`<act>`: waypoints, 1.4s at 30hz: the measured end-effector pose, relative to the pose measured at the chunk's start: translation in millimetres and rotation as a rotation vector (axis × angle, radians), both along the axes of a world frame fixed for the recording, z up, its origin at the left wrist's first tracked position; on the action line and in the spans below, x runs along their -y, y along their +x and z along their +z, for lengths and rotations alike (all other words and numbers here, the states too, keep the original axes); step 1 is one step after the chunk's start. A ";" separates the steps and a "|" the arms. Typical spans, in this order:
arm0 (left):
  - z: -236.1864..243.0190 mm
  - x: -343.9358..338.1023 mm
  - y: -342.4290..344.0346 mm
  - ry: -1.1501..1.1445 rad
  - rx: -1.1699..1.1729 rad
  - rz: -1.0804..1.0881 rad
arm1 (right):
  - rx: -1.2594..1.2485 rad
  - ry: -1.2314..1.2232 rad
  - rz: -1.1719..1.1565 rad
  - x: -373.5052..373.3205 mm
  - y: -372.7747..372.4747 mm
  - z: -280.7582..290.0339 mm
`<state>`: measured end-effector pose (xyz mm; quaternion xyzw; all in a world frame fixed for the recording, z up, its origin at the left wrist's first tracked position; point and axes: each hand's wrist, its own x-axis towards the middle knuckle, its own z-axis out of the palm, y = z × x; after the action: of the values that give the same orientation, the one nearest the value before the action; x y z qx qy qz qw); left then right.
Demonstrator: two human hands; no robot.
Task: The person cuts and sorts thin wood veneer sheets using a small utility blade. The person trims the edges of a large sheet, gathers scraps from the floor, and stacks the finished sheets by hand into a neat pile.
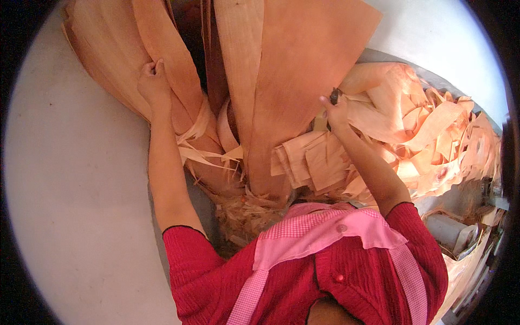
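Note:
Tall, thin reddish-brown wood veneer sheets stand upright in front of me. My left hand (pixel 154 85) is closed at the edge of a veneer sheet (pixel 162 46) on the left, its fingers pinched together. My right hand (pixel 338 112) is closed round a small dark object (pixel 335 96); its kind is unclear, and the thumb points left. This hand is beside the right edge of a wide, flat veneer sheet (pixel 303 59). Below it, several small cut veneer pieces (pixel 327 162) lie overlapping. Torn strips (pixel 211 154) hang between the standing sheets.
A large heap of crumpled veneer scraps (pixel 433 127) rises at the right. Shredded scraps (pixel 244 216) cover the floor near my body. A pale wall (pixel 76 179) bounds the left side. At the lower right is an open box (pixel 460 252) with a grey item inside.

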<state>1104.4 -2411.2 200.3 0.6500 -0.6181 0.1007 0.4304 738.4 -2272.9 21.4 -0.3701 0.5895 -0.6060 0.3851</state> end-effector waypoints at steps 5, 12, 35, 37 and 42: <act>-5.9 -0.5 4.5 -0.007 -0.091 0.008 | -0.026 0.134 0.027 -3.9 -6.6 14.2; -25.6 -44.3 -51.1 -0.227 0.128 -0.323 | -0.051 0.151 -0.028 1.2 -15.9 7.1; -106.3 -205.8 -96.6 0.856 -0.624 -0.643 | 0.040 0.084 0.376 -130.5 -28.8 65.6; -109.7 -227.5 -86.1 0.755 -0.653 -0.547 | 0.031 0.091 0.516 -135.8 -30.6 69.6; -33.0 -259.8 -96.3 0.386 -0.399 -0.383 | -0.090 -0.304 0.428 -134.2 -19.6 160.3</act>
<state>1008.1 -2151.4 167.3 0.5983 -0.6404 -0.2302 0.4230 718.8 -2138.7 181.7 -0.5664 0.4165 -0.5755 0.4177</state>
